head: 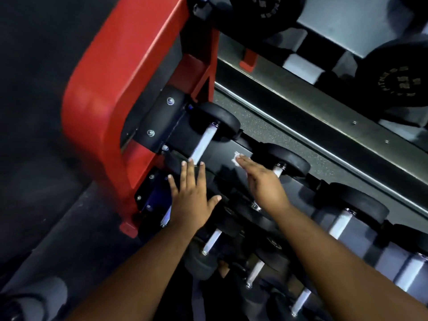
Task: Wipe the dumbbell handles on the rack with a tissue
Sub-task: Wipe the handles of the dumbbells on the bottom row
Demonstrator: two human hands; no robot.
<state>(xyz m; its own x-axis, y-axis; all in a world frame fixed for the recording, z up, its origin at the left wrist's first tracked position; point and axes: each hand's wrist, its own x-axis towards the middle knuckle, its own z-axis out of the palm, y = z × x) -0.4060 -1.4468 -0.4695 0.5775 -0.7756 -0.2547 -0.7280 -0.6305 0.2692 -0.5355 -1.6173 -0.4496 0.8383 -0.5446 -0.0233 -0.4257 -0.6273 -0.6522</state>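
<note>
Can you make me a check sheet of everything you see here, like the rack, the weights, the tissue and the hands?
Surface: dark shelf of the red rack, holding dumbbells in a row.
Job's things: first dumbbell handle pale and bare; small white tissue at the right hand's fingertips, on the shelf between the first two dumbbells.
Clutter: nothing seen.
Hands: left hand flat, fingers spread, fingertips at the near end of the first handle; right hand straight-fingered, touching the tissue.
Cables: nothing seen.
Surroundings: more dumbbells on a lower tier; mirror behind; dark floor.
</note>
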